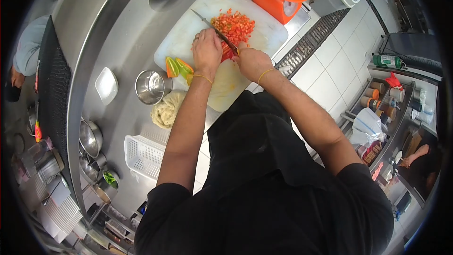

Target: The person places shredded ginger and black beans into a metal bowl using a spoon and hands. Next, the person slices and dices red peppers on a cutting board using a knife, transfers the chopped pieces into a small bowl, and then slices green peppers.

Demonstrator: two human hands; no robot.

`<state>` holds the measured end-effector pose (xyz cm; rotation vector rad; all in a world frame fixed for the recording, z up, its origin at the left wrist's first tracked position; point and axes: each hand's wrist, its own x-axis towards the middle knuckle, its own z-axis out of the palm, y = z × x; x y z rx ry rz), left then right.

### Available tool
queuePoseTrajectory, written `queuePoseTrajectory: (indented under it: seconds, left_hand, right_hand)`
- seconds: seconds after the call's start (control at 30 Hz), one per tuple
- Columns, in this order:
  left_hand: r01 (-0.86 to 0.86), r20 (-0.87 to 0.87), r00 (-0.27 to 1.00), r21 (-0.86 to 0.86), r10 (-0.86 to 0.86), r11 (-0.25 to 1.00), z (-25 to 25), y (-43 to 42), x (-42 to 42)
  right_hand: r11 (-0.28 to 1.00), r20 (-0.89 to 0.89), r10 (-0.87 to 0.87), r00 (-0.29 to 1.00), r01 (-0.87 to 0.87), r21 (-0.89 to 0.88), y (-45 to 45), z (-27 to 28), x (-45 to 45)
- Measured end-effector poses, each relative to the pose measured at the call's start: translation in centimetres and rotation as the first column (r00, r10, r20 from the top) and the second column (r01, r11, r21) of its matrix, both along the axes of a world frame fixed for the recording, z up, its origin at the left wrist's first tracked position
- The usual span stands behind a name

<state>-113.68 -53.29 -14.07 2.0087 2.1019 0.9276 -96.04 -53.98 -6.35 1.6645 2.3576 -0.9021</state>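
Observation:
My right hand (pixel 253 63) is closed round the handle of a kitchen knife (pixel 213 28), whose blade slants away toward the far left over a white cutting board (pixel 175 42). My left hand (pixel 206 49) is closed over red bell pepper strips (pixel 228 54), its fingers close to the blade and hiding part of them. Just beyond the knife lies a pile of finely diced red pepper (pixel 238 26). Green and orange pepper pieces (pixel 178 67) rest on the board's left edge, beside my left wrist.
Left of the board stand a steel bowl (pixel 152 86), a crumpled cloth (pixel 167 108), a white basket (pixel 141 156) and a white dish (pixel 106 86). An orange scale (pixel 278 2) is at the board's far right. Another person's arm (pixel 417 155) shows at far right, another's sleeve (pixel 30 47) at left.

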Motion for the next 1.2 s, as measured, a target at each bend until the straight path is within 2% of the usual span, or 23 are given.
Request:
queuePoseTrajectory:
  seconds: [0.1,0.2,0.3,0.4,0.5,0.6,0.7,0.9,1.0,1.2]
  left_hand:
    - [-0.017,0.125,0.992,-0.026,0.02,1.0,0.4,-0.4,-0.9]
    - [0.007,0.116,0.993,-0.034,-0.003,0.999,0.5,-0.7,-1.6]
    - [0.022,-0.002,1.0,-0.016,-0.022,1.0,0.4,-0.8,-1.4]
    - [0.022,-0.063,0.998,-0.011,-0.023,1.0,-0.1,-0.8,-0.9]
    - [0.031,-0.049,0.998,-0.018,-0.032,0.999,-0.3,-0.7,-0.9]
    - [0.032,-0.055,0.998,-0.017,-0.033,0.999,-0.1,-0.8,-0.9]
    - [0.015,-0.063,0.998,-0.053,-0.018,0.999,0.2,-1.0,-0.7]
    - [0.006,0.069,0.998,-0.071,-0.001,0.997,1.6,-1.5,-1.6]
    - [0.019,0.051,0.999,-0.067,-0.016,0.998,1.6,-1.9,-2.1]
    - [0.061,0.008,0.998,-0.08,-0.061,0.995,0.8,-1.7,-2.1]
  right_hand:
    - [1.0,0.009,0.016,1.0,-0.016,-0.009,-1.3,2.8,1.4]
    - [0.999,0.065,0.03,0.997,-0.027,-0.045,-3.6,5.9,3.0]
    - [0.997,0.124,0.065,0.99,-0.059,-0.05,-5.8,7.0,4.0]
    - [0.995,0.122,0.038,0.992,-0.027,-0.096,-6.6,6.1,3.7]
    - [0.994,0.102,0.002,0.995,0.009,-0.109,-5.8,3.3,2.5]
    - [0.997,0.011,-0.045,0.999,0.046,-0.058,-3.7,-0.9,0.6]
    - [1.0,-0.055,-0.013,0.998,0.014,0.011,-1.5,-1.3,-0.8]
    - [0.998,0.0,0.049,0.999,-0.049,0.025,-0.8,3.2,0.2]
    - [0.997,0.076,0.08,0.994,-0.079,-0.014,-2.8,6.4,1.6]
    - [0.991,0.165,0.105,0.981,-0.089,-0.098,-5.5,7.3,2.9]
